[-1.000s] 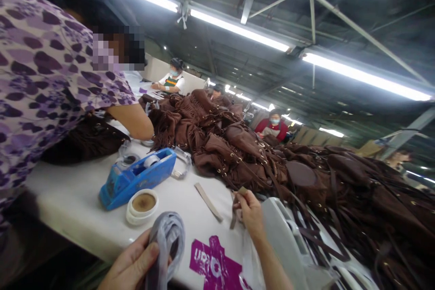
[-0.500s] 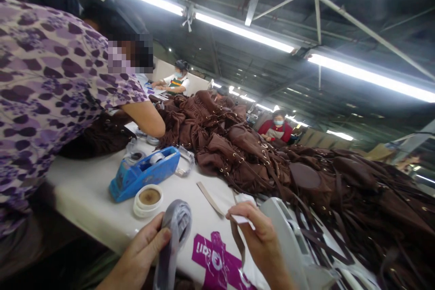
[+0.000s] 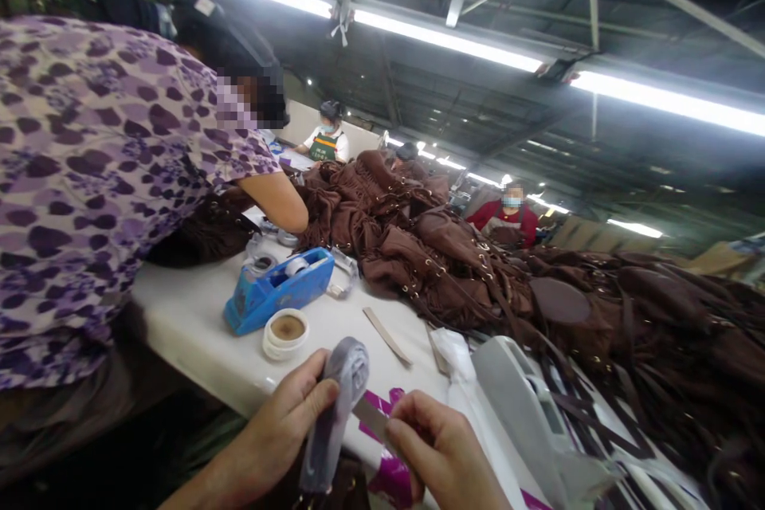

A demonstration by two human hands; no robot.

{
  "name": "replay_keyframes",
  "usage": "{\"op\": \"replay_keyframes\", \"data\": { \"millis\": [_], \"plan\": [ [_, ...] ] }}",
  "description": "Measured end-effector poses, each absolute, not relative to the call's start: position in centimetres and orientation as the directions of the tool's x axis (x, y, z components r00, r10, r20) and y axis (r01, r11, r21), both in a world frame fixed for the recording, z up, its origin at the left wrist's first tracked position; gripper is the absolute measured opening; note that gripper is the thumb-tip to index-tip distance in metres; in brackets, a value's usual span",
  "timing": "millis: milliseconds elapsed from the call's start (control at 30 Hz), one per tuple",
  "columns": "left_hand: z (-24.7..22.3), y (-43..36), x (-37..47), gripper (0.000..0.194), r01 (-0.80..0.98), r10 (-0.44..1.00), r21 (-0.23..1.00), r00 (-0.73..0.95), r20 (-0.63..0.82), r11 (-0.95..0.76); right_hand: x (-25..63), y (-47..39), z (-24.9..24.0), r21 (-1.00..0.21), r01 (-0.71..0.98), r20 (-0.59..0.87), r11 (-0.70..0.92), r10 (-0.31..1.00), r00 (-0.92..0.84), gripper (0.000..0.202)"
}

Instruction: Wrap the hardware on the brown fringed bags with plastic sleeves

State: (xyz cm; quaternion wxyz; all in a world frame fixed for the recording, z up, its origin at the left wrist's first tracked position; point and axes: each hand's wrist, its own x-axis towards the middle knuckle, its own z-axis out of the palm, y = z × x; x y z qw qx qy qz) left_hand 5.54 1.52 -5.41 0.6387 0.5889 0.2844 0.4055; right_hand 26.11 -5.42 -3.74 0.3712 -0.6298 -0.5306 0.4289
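My left hand (image 3: 292,406) is closed on a strap bundle (image 3: 338,406) wrapped in clear plastic, coiled at its top and hanging down. Just to the right, my right hand (image 3: 439,446) pinches a flat grey-brown strip (image 3: 374,418) whose far end meets or passes behind the bundle; contact there is unclear. Purple printed plastic (image 3: 391,478) lies beneath my hands. On the white table (image 3: 197,327) beyond are an open round jar (image 3: 285,335), a blue tape dispenser (image 3: 278,291) and another flat strip (image 3: 387,336).
Brown fringed bags (image 3: 406,247) are heaped across the back and right. A grey plastic device (image 3: 526,406) stands right of my hands, near white crumpled material (image 3: 454,358). A person in a purple patterned top (image 3: 119,175) leans over the table at left; others sit farther back.
My right hand has moved down and toward the bundle, and the white piece at its fingers is gone from them. The strip now points at the bundle. The view has shifted slightly.
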Motion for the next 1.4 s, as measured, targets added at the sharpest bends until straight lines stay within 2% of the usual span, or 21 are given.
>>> {"op": "replay_keyframes", "data": {
  "millis": [167,400,500,633,700,967,1133,1200,1267,1400],
  "plan": [
    [-4.7,1.5,5.6,0.034,-0.095,0.806,0.983,0.563,0.181,-0.155,25.4,-6.1,-3.0,-0.950,0.269,-0.106,-0.159,0.973,0.203,0.031],
    [-4.8,1.7,6.4,0.039,-0.062,0.793,0.988,0.591,0.151,-0.142,25.4,-6.6,-3.9,-0.977,0.128,-0.133,-0.170,0.957,0.257,0.040],
    [-5.0,1.6,6.8,0.040,-0.036,0.787,0.991,0.604,0.127,-0.132,25.1,-6.3,-4.5,-0.978,0.146,-0.102,-0.149,0.952,0.288,0.037],
    [-5.5,1.8,6.8,0.041,0.030,0.771,0.979,0.621,0.140,-0.202,25.2,-6.0,-5.7,-0.966,0.228,-0.037,-0.123,0.936,0.351,0.037],
    [-5.5,1.9,6.8,0.042,0.060,0.768,0.973,0.626,0.136,-0.222,25.4,-5.9,-6.6,-0.972,0.204,-0.036,-0.117,0.932,0.361,0.040],
    [-6.8,1.6,8.0,0.045,0.189,0.765,0.937,0.635,0.111,-0.293,24.1,-4.2,-9.6,-0.990,-0.134,-0.091,-0.045,0.928,0.362,0.054],
    [-10.0,2.4,8.7,0.045,0.210,0.742,0.837,0.601,0.297,-0.505,23.3,-3.3,-10.5,-0.927,-0.371,-0.181,-0.057,0.933,0.310,0.045],
    [-10.3,2.6,8.8,0.044,0.201,0.712,0.812,0.621,0.327,-0.549,23.1,-3.2,-10.8,-0.876,-0.477,-0.225,-0.070,0.934,0.277,0.042],
    [-10.3,2.6,8.9,0.042,0.199,0.687,0.796,0.647,0.332,-0.572,23.2,-3.1,-11.1,-0.846,-0.529,-0.242,-0.068,0.933,0.267,0.040],
    [-11.1,2.6,9.4,0.042,0.185,0.659,0.760,0.648,0.382,-0.623,23.7,-2.7,-11.6,-0.840,-0.543,-0.222,0.011,0.906,0.361,0.041]
  ]
}}
